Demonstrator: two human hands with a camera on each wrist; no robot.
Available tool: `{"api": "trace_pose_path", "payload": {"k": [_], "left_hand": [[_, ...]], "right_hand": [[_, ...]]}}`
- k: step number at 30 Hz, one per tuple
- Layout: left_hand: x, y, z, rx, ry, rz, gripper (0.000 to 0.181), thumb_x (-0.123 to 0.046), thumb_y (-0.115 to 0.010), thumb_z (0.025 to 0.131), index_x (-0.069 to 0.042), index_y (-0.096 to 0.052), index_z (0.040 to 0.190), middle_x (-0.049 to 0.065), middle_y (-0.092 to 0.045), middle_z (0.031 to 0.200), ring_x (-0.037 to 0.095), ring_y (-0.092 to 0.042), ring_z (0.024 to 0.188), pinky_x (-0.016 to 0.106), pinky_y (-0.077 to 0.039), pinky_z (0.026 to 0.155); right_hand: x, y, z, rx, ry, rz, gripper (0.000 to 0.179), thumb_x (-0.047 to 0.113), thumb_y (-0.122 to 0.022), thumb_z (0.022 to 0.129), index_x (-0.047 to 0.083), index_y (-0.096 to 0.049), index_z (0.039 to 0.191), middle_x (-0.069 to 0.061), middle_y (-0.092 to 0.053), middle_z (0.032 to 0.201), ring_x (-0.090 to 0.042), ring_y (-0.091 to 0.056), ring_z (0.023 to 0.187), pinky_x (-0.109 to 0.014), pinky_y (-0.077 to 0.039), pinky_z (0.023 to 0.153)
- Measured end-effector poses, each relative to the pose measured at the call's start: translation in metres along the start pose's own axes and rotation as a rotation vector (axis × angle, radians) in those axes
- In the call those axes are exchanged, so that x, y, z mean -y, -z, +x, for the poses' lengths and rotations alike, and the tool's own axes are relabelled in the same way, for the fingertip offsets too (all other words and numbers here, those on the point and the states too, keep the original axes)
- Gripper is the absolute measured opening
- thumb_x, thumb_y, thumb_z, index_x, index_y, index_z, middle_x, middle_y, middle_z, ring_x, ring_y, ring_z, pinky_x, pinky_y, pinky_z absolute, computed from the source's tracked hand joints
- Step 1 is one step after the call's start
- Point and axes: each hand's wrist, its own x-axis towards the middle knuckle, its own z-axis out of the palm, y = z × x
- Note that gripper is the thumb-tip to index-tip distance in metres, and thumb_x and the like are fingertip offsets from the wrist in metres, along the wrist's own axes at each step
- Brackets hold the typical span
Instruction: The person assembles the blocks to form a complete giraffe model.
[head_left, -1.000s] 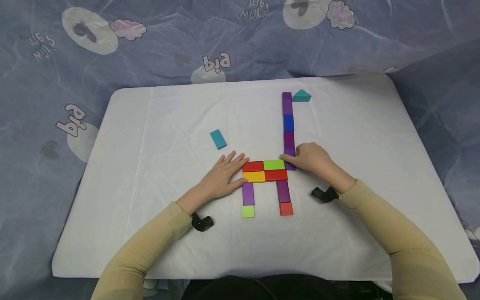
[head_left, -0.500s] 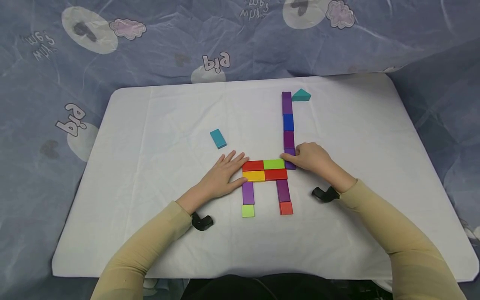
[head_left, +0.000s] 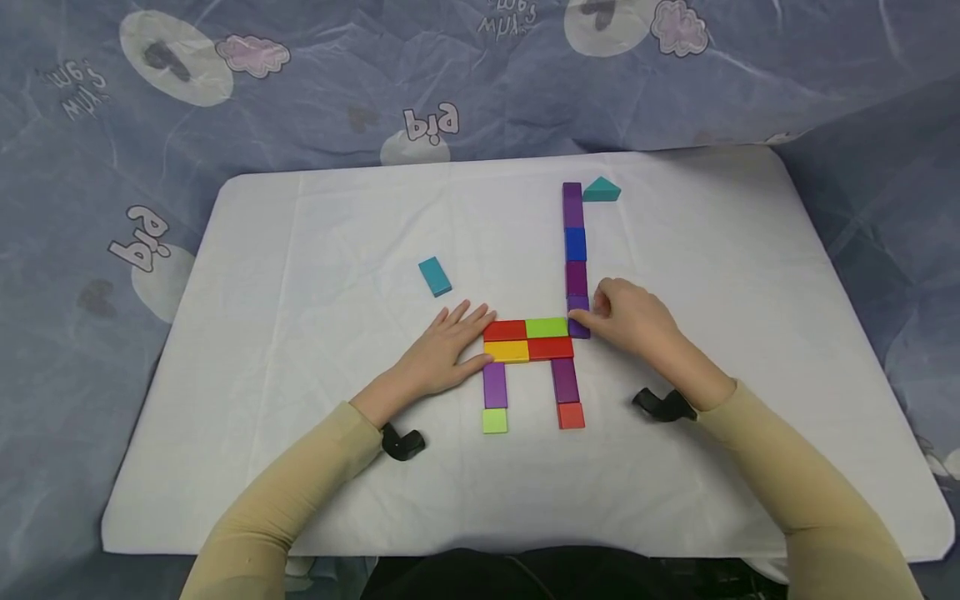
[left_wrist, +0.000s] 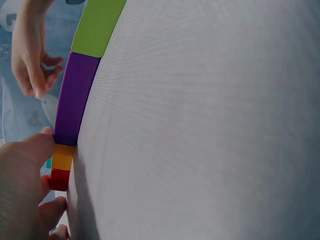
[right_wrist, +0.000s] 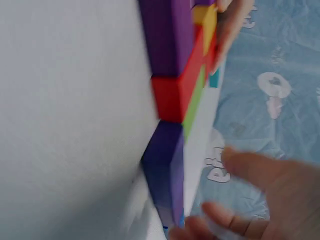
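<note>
Flat, with its fingers spread, my left hand (head_left: 435, 360) lies against the left ends of a red block (head_left: 504, 331) and a yellow block (head_left: 506, 352). A green block (head_left: 546, 327) and another red block (head_left: 550, 348) continue those two rows. My right hand (head_left: 633, 317) hovers by the lowest purple block (head_left: 576, 303) of a long column; its thumb overlaps that block in the head view. In the right wrist view, thumb and fingers are spread apart beside the bluish-purple block (right_wrist: 167, 155), holding nothing. Two purple blocks, left (head_left: 495, 385) and right (head_left: 565, 381), extend below the rows.
Farther up the column lie dark purple (head_left: 576, 278), blue (head_left: 575, 244) and purple (head_left: 572, 204) blocks. A teal triangular block (head_left: 602, 190) sits at its top right. One loose teal block (head_left: 435, 277) lies left of the column on the white table (head_left: 337, 275). Patterned cloth hangs behind.
My right hand has loosened from the lowest purple block and shifted slightly right, its thumb drawing back. The left hand and the blocks have stayed in place.
</note>
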Motion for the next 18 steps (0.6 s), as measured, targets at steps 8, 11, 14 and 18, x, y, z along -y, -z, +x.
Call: {"api": "trace_pose_path", "payload": {"k": [8,11,14,18], "left_hand": [[-0.003,0.005,-0.003,0.024,0.002,-0.028,0.073,-0.053,-0.048,0.098,-0.027,-0.018,0.159,-0.001,-0.020,0.165,0.023,-0.007,0.155,0.047,-0.004,0.126],[-0.005,0.007,-0.006,0.038,-0.014,-0.038,0.073,-0.054,-0.051,0.096,-0.028,-0.021,0.158,-0.001,-0.018,0.166,0.023,-0.009,0.155,0.048,-0.007,0.126],[-0.008,0.009,-0.009,0.057,-0.047,-0.046,0.075,-0.053,-0.056,0.094,-0.027,-0.025,0.157,-0.001,-0.016,0.166,0.024,-0.010,0.155,0.050,-0.011,0.125],[-0.014,0.011,-0.012,0.083,-0.095,-0.038,0.073,-0.050,-0.059,0.093,-0.023,-0.031,0.155,0.001,-0.015,0.167,0.026,-0.011,0.154,0.053,-0.014,0.123]], "right_hand": [[-0.003,-0.018,-0.032,0.104,0.374,-0.003,0.067,0.033,-0.081,0.080,0.008,-0.057,0.137,-0.012,-0.047,0.147,-0.033,-0.045,0.132,-0.050,-0.049,0.103],[-0.005,-0.025,-0.039,0.147,0.386,0.011,0.079,0.035,-0.083,0.078,0.008,-0.050,0.144,-0.010,-0.036,0.156,-0.034,-0.040,0.139,-0.050,-0.047,0.105],[-0.006,-0.029,-0.044,0.177,0.384,0.034,0.088,0.038,-0.084,0.077,0.003,-0.044,0.147,-0.010,-0.030,0.160,-0.034,-0.036,0.143,-0.048,-0.045,0.107],[-0.006,-0.031,-0.046,0.183,0.385,0.052,0.092,0.040,-0.083,0.077,-0.001,-0.041,0.147,-0.010,-0.027,0.162,-0.034,-0.036,0.144,-0.046,-0.044,0.108]]}}
